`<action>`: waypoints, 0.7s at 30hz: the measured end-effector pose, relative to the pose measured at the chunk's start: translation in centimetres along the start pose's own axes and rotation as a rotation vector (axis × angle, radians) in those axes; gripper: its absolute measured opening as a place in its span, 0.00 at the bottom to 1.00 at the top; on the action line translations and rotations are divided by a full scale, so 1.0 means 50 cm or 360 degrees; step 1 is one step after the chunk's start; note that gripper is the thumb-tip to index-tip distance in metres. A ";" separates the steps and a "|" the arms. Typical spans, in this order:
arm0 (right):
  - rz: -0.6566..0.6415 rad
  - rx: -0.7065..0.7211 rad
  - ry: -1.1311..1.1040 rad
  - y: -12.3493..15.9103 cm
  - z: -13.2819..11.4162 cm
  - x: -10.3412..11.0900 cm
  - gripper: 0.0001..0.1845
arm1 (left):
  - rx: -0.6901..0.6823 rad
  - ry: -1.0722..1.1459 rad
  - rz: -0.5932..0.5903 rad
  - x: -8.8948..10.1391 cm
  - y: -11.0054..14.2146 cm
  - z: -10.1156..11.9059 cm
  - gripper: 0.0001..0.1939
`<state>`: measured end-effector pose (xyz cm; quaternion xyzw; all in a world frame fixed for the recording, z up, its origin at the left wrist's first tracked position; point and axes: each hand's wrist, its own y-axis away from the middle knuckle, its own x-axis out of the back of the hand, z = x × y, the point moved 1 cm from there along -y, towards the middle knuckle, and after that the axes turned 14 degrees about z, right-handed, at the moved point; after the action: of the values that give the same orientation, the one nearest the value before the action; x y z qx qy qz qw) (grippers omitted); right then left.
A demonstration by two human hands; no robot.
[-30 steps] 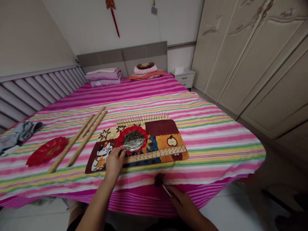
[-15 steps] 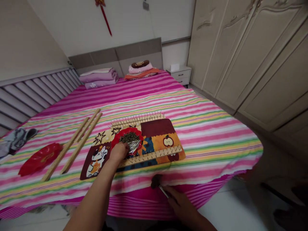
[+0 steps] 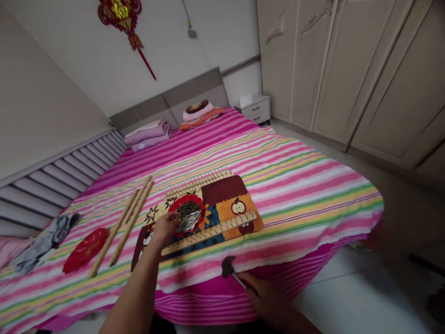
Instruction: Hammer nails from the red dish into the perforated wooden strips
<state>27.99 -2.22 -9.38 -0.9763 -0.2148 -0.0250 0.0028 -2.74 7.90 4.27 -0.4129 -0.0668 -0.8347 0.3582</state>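
My left hand [image 3: 167, 226] is at the left rim of a red scalloped dish [image 3: 200, 204], its fingertips pinched together by the pile of nails [image 3: 189, 214] inside. Whatever the fingertips hold is too small to make out. My right hand [image 3: 259, 290] is closed around the handle of a hammer [image 3: 227, 267], its dark head over the near edge of the bed. A wooden strip [image 3: 222, 228] with a row of nails standing in it lies just in front of the dish. Behind the dish is a second strip [image 3: 194, 184] bristling with nails. Both rest on a patterned mat [image 3: 225, 188].
To the left, several bare wooden strips [image 3: 120, 243] lie beside another red dish [image 3: 85, 250]. Grey clothing [image 3: 48, 241] is further left. Folded bedding [image 3: 149, 134] sits by the headboard. A nightstand [image 3: 255, 110] and wardrobe [image 3: 313, 69] stand on the right.
The view has tilted and shifted, bringing more of the red wall ornament into sight. My left hand has drawn back slightly towards the dish's left rim. The right hand still grips the hammer.
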 end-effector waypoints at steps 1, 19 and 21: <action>0.0007 0.0014 -0.0001 0.000 0.001 -0.001 0.25 | 0.0043 0.0088 -0.0009 0.003 0.002 0.004 0.08; 0.0156 -0.0065 0.0510 -0.001 0.000 -0.016 0.26 | 0.0569 0.1123 -0.0070 0.054 0.106 -0.055 0.23; 0.0185 -0.0046 0.0524 0.002 -0.001 -0.021 0.27 | 0.0622 0.1153 -0.0051 0.055 0.126 -0.081 0.25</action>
<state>27.10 -2.76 -9.38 -0.9698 -0.1543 -0.1874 0.0253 -2.34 0.16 2.52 -0.0154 -0.1000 -0.9031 0.4173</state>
